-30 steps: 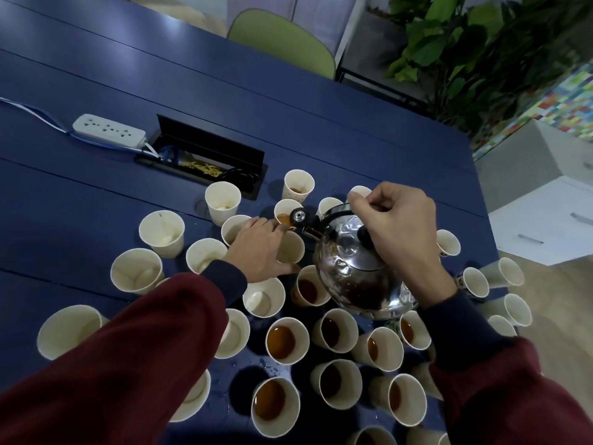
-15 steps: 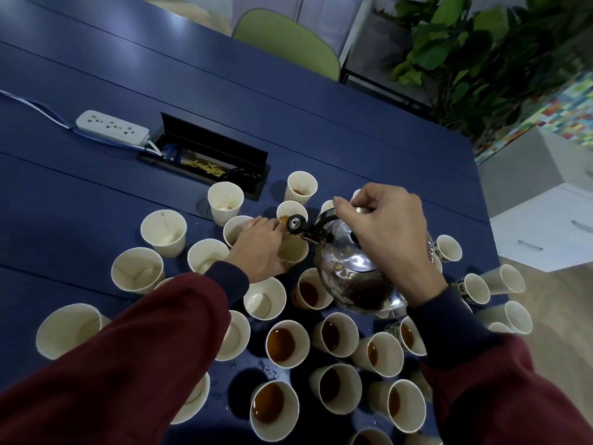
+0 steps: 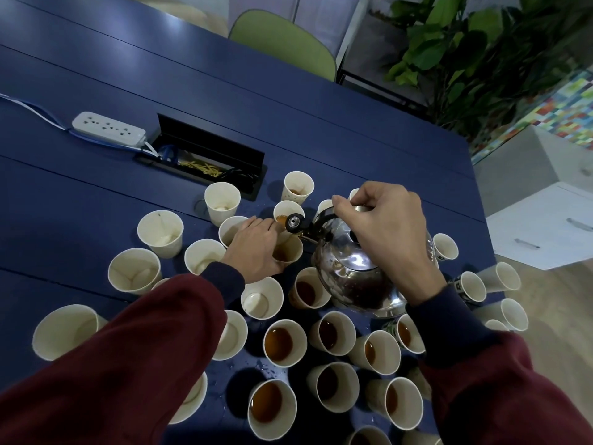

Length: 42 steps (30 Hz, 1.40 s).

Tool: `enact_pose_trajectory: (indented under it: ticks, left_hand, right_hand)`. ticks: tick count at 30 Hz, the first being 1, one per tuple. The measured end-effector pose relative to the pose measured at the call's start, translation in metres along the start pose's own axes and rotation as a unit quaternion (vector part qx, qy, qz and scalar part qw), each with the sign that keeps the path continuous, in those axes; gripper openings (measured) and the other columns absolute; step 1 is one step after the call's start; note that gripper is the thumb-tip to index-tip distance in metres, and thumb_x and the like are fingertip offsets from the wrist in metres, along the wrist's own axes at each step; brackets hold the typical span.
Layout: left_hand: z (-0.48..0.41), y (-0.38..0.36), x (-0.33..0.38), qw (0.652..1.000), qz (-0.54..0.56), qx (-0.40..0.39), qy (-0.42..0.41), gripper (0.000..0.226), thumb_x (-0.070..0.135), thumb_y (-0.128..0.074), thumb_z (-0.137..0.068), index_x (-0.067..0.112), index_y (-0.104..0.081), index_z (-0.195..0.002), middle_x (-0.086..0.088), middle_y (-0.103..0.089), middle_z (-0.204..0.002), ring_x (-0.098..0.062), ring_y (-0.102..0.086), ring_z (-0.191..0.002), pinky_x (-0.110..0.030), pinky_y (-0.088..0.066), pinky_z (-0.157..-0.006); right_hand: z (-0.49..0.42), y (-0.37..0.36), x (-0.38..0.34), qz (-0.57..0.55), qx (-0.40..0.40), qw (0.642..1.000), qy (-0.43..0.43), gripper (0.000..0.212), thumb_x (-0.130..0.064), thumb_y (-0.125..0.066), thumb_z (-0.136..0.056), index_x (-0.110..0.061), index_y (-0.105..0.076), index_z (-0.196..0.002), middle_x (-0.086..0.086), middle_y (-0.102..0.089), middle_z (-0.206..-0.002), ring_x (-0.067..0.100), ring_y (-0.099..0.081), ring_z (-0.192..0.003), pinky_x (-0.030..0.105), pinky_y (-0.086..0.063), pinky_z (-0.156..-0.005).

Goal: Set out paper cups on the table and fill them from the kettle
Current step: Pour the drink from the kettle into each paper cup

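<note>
The right hand (image 3: 382, 226) grips the kettle (image 3: 349, 277) from above; its spout (image 3: 295, 221) points toward ten o'clock, over the cup (image 3: 290, 252). The left hand (image 3: 253, 252) clasps that cup.

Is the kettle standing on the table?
No, the right hand holds the kettle tilted in the air, its spout over the cup the left hand grips.

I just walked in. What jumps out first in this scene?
The shiny steel kettle near the middle stands out, tilted by the right hand on its handle, spout over a paper cup that the left hand holds. Around them the blue table is crowded: the near cups hold dark liquid, the left cups none.
</note>
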<state>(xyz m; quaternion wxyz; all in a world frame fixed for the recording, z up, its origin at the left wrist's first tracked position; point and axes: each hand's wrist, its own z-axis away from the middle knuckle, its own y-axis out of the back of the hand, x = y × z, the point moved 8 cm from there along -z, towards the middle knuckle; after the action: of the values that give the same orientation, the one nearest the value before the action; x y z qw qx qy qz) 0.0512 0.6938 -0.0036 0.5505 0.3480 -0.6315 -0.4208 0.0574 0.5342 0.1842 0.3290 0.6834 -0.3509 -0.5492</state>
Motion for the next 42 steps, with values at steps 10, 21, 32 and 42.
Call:
enact_pose_trajectory:
  ticks: [10,21,32,42]
  left_hand:
    - [0.001,-0.001,0.0,1.0,-0.005,-0.016,0.002,0.066,0.054,-0.074,-0.078,0.015,-0.054,-0.128,-0.007,-0.062,-0.12,-0.027,-0.055,-0.115,-0.038,-0.025,-0.116]
    - [0.023,0.023,-0.003,0.997,0.056,0.039,0.028,0.066,0.052,-0.074,-0.078,0.018,-0.056,-0.132,-0.003,-0.06,-0.123,-0.025,-0.053,-0.118,-0.041,-0.034,-0.108]
    - [0.089,0.022,0.005,0.996,0.072,0.018,0.053,0.051,0.051,-0.071,-0.081,0.021,-0.062,-0.12,0.0,-0.06,-0.113,-0.023,-0.056,-0.107,-0.041,-0.046,-0.089]
    - [0.105,0.001,0.011,0.998,-0.005,-0.048,0.04,0.076,0.059,-0.073,-0.074,0.018,-0.051,-0.134,-0.003,-0.056,-0.125,-0.023,-0.055,-0.115,-0.037,-0.043,-0.096]
  right_hand:
    - [0.001,0.006,0.005,-0.039,0.013,0.999,-0.015,0.034,-0.045,-0.071,-0.082,-0.02,-0.063,-0.061,-0.005,-0.061,-0.051,0.017,-0.062,-0.063,0.035,-0.052,-0.063]
    - [0.017,0.023,0.013,-0.128,0.044,0.99,-0.039,0.041,-0.038,-0.073,-0.086,-0.013,-0.059,-0.057,-0.007,-0.052,-0.045,0.004,-0.044,-0.046,0.012,-0.034,-0.052]
    - [0.055,0.032,0.002,-0.123,0.03,0.992,-0.024,0.04,-0.04,-0.07,-0.089,-0.012,-0.062,-0.061,0.002,-0.059,-0.055,0.005,-0.047,-0.05,0.017,-0.037,-0.053]
    - [0.079,0.024,-0.007,-0.087,-0.013,0.996,0.001,0.032,-0.038,-0.071,-0.086,-0.017,-0.064,-0.063,-0.007,-0.062,-0.055,0.01,-0.056,-0.056,0.03,-0.044,-0.059]
